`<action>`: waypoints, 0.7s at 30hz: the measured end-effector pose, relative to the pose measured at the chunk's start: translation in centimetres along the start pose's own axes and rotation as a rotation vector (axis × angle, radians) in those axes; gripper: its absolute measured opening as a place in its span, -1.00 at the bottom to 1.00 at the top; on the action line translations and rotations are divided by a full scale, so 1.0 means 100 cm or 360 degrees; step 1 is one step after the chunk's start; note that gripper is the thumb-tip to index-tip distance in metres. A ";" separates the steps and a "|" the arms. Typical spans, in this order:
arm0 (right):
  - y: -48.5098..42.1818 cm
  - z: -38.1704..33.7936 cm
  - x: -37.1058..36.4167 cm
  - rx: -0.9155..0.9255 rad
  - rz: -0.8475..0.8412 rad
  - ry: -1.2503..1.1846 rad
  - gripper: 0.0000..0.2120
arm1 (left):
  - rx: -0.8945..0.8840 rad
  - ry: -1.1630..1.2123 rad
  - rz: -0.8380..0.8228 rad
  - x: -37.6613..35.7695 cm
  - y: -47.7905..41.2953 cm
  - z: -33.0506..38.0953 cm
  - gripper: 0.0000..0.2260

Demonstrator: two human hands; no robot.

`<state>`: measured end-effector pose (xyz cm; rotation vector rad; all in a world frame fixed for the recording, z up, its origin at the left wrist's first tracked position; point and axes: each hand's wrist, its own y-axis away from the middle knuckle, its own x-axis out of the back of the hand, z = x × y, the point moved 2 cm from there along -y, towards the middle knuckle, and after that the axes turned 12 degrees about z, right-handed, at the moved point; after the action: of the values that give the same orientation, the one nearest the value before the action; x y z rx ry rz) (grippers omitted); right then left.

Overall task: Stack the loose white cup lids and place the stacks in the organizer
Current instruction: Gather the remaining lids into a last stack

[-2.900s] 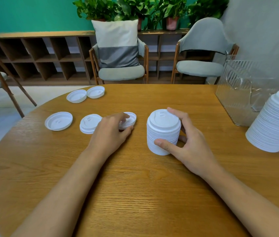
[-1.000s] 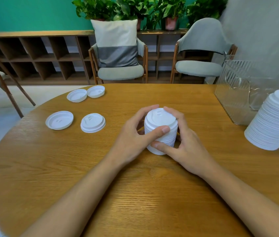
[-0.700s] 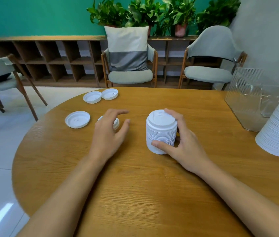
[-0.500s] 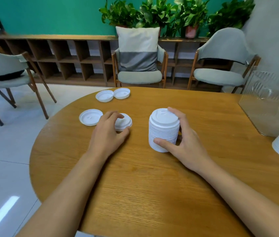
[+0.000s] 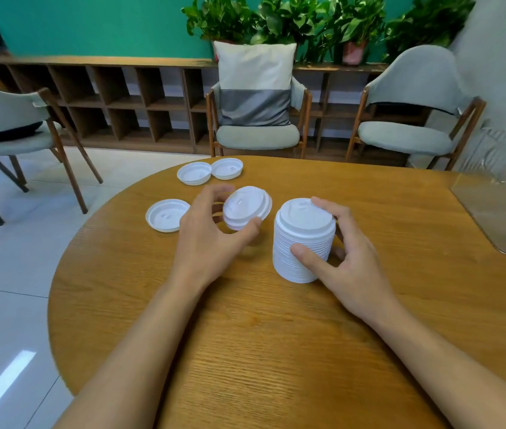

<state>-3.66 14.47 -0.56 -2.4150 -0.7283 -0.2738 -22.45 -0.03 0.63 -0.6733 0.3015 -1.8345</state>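
L hand [image 5: 207, 239]: grip clamped on a lid [image 5: 247, 207], thumb at near edge, fingers round far edge. We see the lid off the desk [image 5: 276, 351], tilted, top face toward us. Could be two nested lids; we cannot tell.

R hand [image 5: 347, 261]: grip clamped on the stack [image 5: 303, 243], thumb on near side, fingers round far side up to the rim. Stack stands upright on desk, approx. centre, just right of the held lid, not touching it.

Loose lids on desk, underside up: near lid [image 5: 166, 215] just left of L hand; far-L lid [image 5: 194, 173] and far-R lid [image 5: 227, 168] side by side at the far edge.

Clear organizer [image 5: 499, 205] at desk's right side, well apart from stack. We cannot read its contents.
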 end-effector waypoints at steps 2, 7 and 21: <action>0.000 0.000 0.000 0.0003 0.0004 -0.0035 -0.34 | 0.0029 0.0213 -0.0007 0.000 0.004 0.011 -0.53; 0.000 -0.001 -0.001 0.0023 0.0002 -0.0096 -0.29 | 0.0023 0.0580 -0.0115 -0.009 0.014 0.027 -0.51; -0.002 -0.001 0.001 0.0120 -0.0043 -0.0109 -0.22 | -0.0159 0.0534 -0.0391 -0.026 0.024 0.041 -0.45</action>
<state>-3.73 14.54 -0.34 -2.3545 -0.7880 -0.1717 -17.56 1.96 1.93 -0.4832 0.5538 -2.1818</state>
